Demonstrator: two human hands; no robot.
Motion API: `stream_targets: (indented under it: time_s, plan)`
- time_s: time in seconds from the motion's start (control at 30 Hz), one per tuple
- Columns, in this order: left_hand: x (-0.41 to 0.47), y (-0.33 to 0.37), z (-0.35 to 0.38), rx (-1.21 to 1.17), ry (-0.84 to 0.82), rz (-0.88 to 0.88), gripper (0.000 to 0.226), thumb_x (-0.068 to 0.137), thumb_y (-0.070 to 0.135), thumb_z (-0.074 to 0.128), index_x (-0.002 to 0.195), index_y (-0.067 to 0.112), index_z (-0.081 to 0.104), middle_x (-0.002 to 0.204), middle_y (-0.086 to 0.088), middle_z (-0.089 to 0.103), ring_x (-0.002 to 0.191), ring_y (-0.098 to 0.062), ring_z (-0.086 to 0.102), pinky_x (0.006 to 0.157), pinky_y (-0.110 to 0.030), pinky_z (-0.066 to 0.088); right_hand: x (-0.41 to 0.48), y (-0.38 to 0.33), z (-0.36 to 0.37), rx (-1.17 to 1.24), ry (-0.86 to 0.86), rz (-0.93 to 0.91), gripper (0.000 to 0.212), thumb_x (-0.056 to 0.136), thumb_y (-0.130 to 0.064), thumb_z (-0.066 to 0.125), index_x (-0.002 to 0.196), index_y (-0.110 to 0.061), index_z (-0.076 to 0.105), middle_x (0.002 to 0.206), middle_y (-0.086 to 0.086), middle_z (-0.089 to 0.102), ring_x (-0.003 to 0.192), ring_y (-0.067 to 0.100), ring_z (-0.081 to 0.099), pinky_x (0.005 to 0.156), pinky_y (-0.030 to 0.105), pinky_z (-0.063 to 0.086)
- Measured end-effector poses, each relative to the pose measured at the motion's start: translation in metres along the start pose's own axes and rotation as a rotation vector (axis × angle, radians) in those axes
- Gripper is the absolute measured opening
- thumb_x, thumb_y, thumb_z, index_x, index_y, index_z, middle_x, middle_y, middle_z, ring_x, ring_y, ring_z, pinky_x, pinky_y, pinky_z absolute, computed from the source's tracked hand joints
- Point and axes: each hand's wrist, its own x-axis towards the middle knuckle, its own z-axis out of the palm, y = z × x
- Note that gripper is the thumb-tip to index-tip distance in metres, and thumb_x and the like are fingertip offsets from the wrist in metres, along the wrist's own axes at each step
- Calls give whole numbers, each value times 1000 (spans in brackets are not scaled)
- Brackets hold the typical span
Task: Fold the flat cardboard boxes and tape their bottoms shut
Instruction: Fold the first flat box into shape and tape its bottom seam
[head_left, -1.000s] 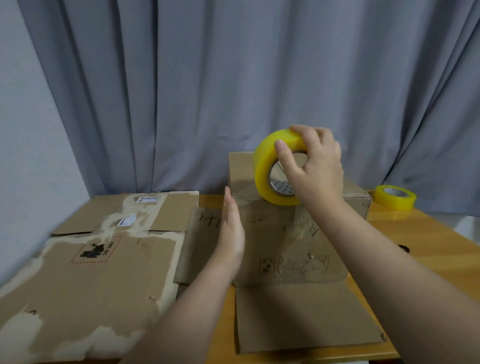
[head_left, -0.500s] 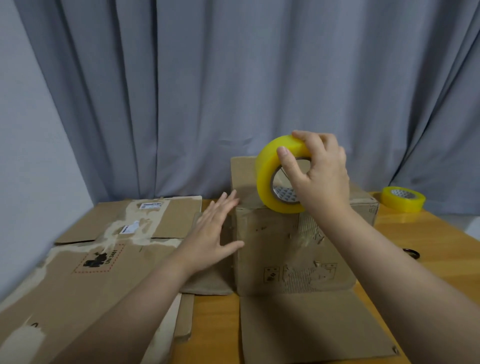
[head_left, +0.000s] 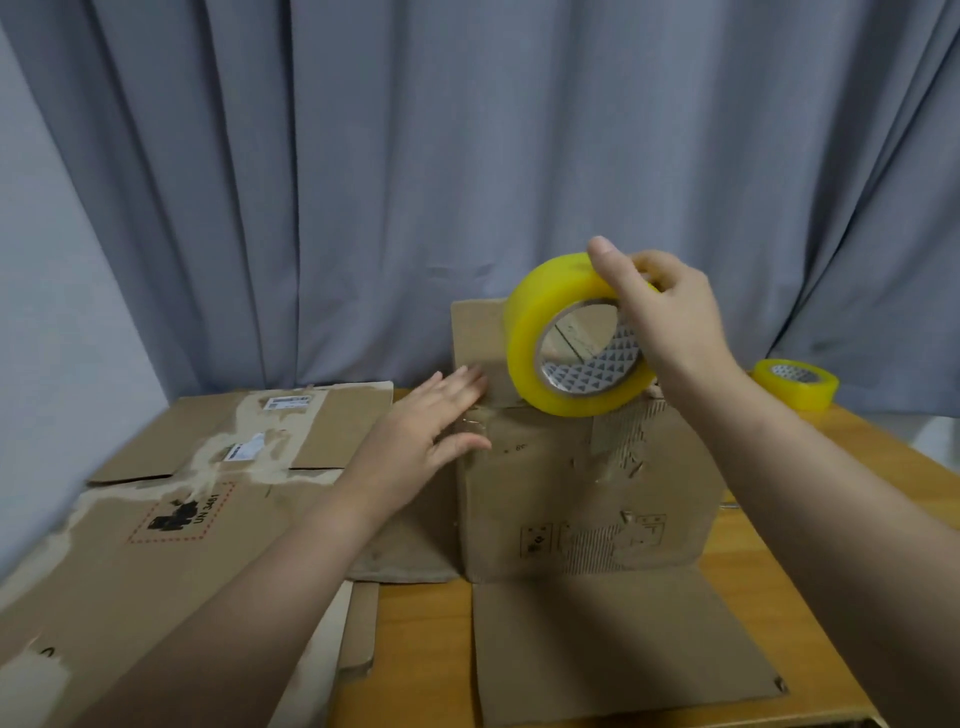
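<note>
Right hand (head_left: 670, 322) grips the yellow tape roll (head_left: 563, 358) - thumb over the top of the outer band, the other fingers curled round the far side. Roll stands on edge, core opening facing the camera, patterned liner visible inside. Its lower rim sits at the top front edge of the erected box (head_left: 587, 488); touching or just above, cannot tell.

Left hand (head_left: 431, 431) is flat, holding nothing, fingers straight and a little spread. It lies against the box's top left corner, thumb pointing across the front face. Fingertips are blurred. There is a shiny patch at the corner beside them, too blurred to identify.

The box stands upright on the wooden table (head_left: 421, 649), centre right, brown and scuffed, with torn label marks and printed symbols on the front face. One front flap (head_left: 613, 639) lies flat on the table toward the camera. A side flap (head_left: 410, 540) spreads out to the left, under the left forearm.

A flat cardboard box (head_left: 171, 519) lies on the left part of the table - big, unfolded, with a red dashed diamond mark, white labels and torn paper patches. Its near right edge lies over other cardboard.

A second yellow tape roll (head_left: 797, 382) lies flat on the far right of the table, well apart from the box. A grey curtain (head_left: 415, 182) hangs behind everything, with a pale wall (head_left: 52, 312) at the left.
</note>
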Motion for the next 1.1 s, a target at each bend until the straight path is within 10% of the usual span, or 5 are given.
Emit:
stream_targets:
  time_s: [0.33,0.67,0.8,0.93,1.1]
  plan:
    - [2,14,6,-23,172,-74,36,90,30,53,113,8,69,119,2,64,117,-2,52,107,-14,32,-9,0,10,278,-14,28,38,80,-49,65,73,-13,55,61,3,53,58,12,53,58,26,43]
    - [2,23,-5,29,32,-139,64,81,64,47,123,18,64,126,14,56,121,-3,49,107,-11,26,20,-9,-76,-824,-102,-238,45,74,-60,62,100,-24,59,83,5,55,86,29,52,66,34,38]
    - [19,50,-9,362,-17,-107,54,81,52,55,118,13,66,120,-4,66,112,-23,62,101,-29,40,24,-13,-68,-908,-111,-297,47,75,-62,59,104,-25,58,84,1,54,83,26,50,64,32,35]
    - [43,86,20,479,-260,-176,67,96,49,44,149,14,25,157,-2,24,144,-15,20,116,-26,8,21,-17,-57,-1024,-115,-443,48,74,-64,56,100,-23,59,93,5,60,96,31,57,66,32,34]
    - [55,106,45,491,-239,-219,73,94,50,46,151,13,19,157,-3,22,144,-17,20,116,-28,11,15,-18,-41,-1129,-141,-639,49,80,-65,48,101,-22,61,97,6,60,99,30,55,72,33,28]
